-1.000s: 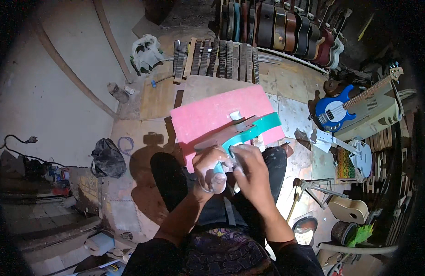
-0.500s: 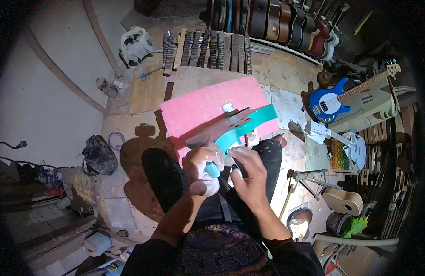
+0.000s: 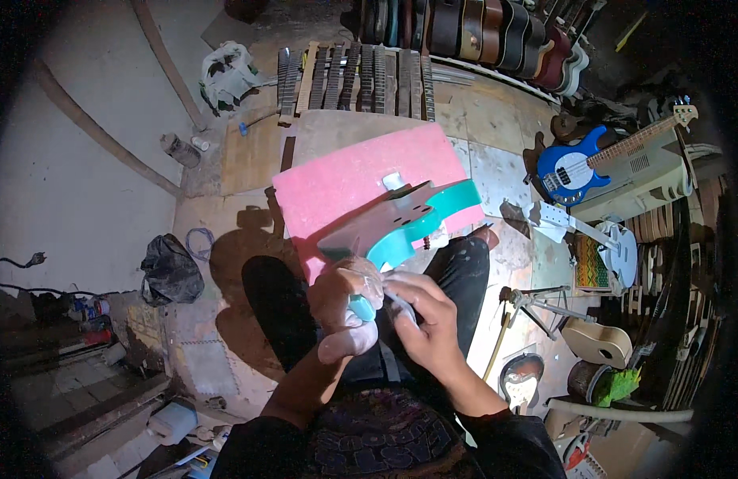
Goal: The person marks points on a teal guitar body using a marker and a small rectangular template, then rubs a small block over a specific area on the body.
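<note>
A teal-edged electric guitar body (image 3: 445, 203) with a pale, dusty face and several holes tilts across my lap. My left hand (image 3: 346, 303), coated in whitish dust, is closed round its near end, where a teal tip pokes out of the fist. Close beside it, my right hand (image 3: 425, 315) pinches a thin, greyish folded piece that looks like sandpaper. Its fingertips are up against the left hand's fingers, at the body's near edge. My hands hide the exact contact. Under the far side of the body lies a pink foam slab (image 3: 345, 176).
Several guitar necks (image 3: 353, 80) lie in a row beyond the foam. Guitar bodies (image 3: 496, 32) stand racked at the far right. A blue bass (image 3: 576, 172), a folding stand (image 3: 536, 307) and an acoustic body (image 3: 596, 343) are on the right; a black bag (image 3: 171, 270) sits left.
My right hand has shifted slightly left and down along the near edge, closer to my left hand. The guitar body has turned slightly, showing more of its face.
</note>
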The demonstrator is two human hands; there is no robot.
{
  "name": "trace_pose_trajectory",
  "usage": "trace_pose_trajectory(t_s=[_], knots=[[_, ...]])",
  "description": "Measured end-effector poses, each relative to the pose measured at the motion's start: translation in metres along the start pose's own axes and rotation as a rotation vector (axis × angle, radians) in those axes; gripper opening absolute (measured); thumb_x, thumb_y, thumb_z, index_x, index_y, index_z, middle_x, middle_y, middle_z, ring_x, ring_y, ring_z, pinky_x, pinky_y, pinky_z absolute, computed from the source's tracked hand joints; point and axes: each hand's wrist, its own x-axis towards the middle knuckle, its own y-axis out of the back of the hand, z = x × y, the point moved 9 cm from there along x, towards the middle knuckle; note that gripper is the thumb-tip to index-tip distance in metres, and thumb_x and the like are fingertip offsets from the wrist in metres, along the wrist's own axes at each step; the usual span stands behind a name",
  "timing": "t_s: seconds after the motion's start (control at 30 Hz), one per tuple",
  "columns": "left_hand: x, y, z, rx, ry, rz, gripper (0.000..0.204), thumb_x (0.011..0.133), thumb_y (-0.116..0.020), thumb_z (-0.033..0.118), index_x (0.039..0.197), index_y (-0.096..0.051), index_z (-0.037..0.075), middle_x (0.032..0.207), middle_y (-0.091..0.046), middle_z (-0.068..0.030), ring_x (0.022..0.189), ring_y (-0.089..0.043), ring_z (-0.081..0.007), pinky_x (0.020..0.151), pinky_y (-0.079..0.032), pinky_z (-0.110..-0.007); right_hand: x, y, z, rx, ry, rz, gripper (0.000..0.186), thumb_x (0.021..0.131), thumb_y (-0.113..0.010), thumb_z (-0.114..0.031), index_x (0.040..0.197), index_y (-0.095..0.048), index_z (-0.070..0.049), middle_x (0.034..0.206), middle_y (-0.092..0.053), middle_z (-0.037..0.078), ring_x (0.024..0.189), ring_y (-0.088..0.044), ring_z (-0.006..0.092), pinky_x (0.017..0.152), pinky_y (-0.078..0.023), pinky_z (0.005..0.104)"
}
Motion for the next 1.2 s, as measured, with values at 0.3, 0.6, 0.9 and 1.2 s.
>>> trace_pose_trajectory(t_s=[0.3,0.6,0.9,1.2], knots=[[0.001,-0.005,0.011,0.058,-0.012,-0.041,0.081,0.099,-0.035,0.074,0.076,-0.057,0.000,0.064,-0.059,-0.0095,0.055,-0.064,-0.0278,0.055,-0.054,-0.039,-0.003,0.001,0.008,0.007,-0.051,-0.029,0.042,0.082,-0.060,0.003,0.122,-0.068,0.000,0.125,-0.067,0.020,0.119,-0.064,0.0342,0.103,-0.049,0.0398],[-0.004,-0.007,0.002,0.017,0.087,-0.063,0.082,0.099,-0.031,0.076,0.080,-0.057,0.000,0.065,-0.061,-0.0113,0.058,-0.065,-0.0287,0.057,-0.055,-0.040,0.002,0.008,0.013,-0.106,-0.048,0.013,0.039,0.084,-0.059,0.001,0.123,-0.068,0.000,0.126,-0.068,0.019,0.119,-0.065,0.0327,0.103,-0.049,0.0412],[-0.002,-0.010,0.004,0.131,0.091,-0.085,0.082,0.100,-0.026,0.075,0.079,-0.055,0.001,0.065,-0.060,-0.0113,0.057,-0.063,-0.0293,0.058,-0.054,-0.040,0.000,0.005,0.011,0.015,-0.041,0.013,0.038,0.082,-0.058,0.007,0.118,-0.068,0.003,0.121,-0.068,0.020,0.113,-0.067,0.0308,0.100,-0.050,0.0383],[-0.006,-0.009,0.001,0.015,0.108,-0.010,0.083,0.098,-0.027,0.078,0.078,-0.054,0.002,0.065,-0.058,-0.0100,0.054,-0.060,-0.0260,0.055,-0.052,-0.037,-0.007,0.005,0.005,0.092,-0.055,-0.016,0.038,0.082,-0.058,0.006,0.118,-0.069,0.001,0.123,-0.068,0.019,0.115,-0.066,0.0332,0.101,-0.050,0.0399]])
